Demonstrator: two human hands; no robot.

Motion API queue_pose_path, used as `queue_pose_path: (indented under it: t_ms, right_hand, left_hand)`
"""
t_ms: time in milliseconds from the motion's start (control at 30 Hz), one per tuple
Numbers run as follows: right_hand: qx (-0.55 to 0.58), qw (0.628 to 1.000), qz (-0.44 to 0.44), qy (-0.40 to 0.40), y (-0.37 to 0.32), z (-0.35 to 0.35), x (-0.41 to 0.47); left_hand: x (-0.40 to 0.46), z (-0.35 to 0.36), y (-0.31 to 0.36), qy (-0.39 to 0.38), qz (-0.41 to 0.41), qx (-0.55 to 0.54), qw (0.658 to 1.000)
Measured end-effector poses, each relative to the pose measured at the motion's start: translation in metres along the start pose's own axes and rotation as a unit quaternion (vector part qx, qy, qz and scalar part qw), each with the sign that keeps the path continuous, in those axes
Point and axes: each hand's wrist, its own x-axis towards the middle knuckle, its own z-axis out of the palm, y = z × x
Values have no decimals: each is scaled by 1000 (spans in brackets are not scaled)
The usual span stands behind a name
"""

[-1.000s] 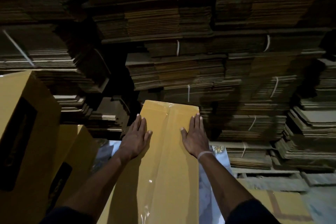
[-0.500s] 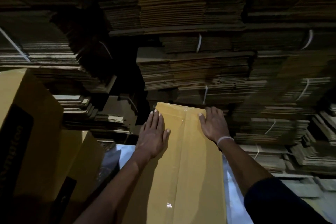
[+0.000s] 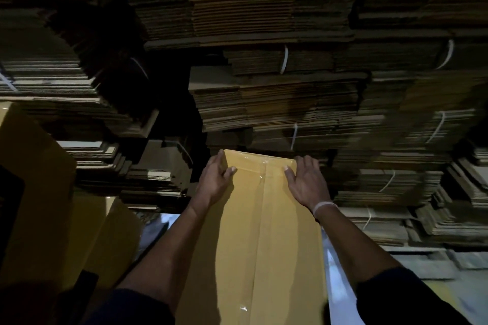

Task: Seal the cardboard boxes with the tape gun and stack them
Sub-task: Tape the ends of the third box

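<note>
A long yellow cardboard box [image 3: 253,232] stretches away from me, clear tape running down its middle seam and over its far end. My left hand [image 3: 215,179] grips the far left corner, thumb on top and fingers wrapped over the side. My right hand [image 3: 306,179] grips the far right corner the same way, a white band on its wrist. No tape gun is in view.
Two more yellow boxes [image 3: 34,192] with dark printing stand at the left, one lower box [image 3: 111,240] beside them. Tall piles of flattened cardboard [image 3: 277,103] tied with white straps fill the wall ahead and the right side. A pale floor patch [image 3: 427,287] shows at the lower right.
Both hands slid forward from lying flat on the box top to its far corners and curled over the edges. The view has shifted, and the box now sits further right.
</note>
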Motion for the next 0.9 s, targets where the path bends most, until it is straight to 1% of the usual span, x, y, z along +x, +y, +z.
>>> queue_pose_path:
  t_ms: [100, 300, 433, 533, 600, 733, 833, 900]
  right_hand:
    - [20, 1000, 16, -11, -1, -1, 0]
    - [60, 995, 63, -49, -5, -6, -6]
    - [82, 989, 123, -28, -12, -8, -12]
    - [84, 984, 159, -3, -17, -14, -17]
    - [67, 983, 169, 15, -19, -18, -20]
    - [-25, 981, 188, 28, -27, -28, -24]
    - [-59, 981, 183, 24, -30, -34, -28]
    - [-69, 980, 184, 22, -30, -37, -29]
  left_hand:
    - [3, -1, -6, -11, -8, -22, 1000]
    - [-1, 0, -7, -18, 15, -1, 1000]
    - [-15, 2, 0, 8, 14, 61, 998]
    - [-27, 0, -1, 6, 13, 90, 996]
    - [-40, -2, -2, -2, 3, 97, 995]
    - [-86, -7, -7, -13, -17, 94, 995]
    - [-129, -13, -14, -23, -36, 51, 998]
    - [-160, -17, -17, -31, -30, 32, 999]
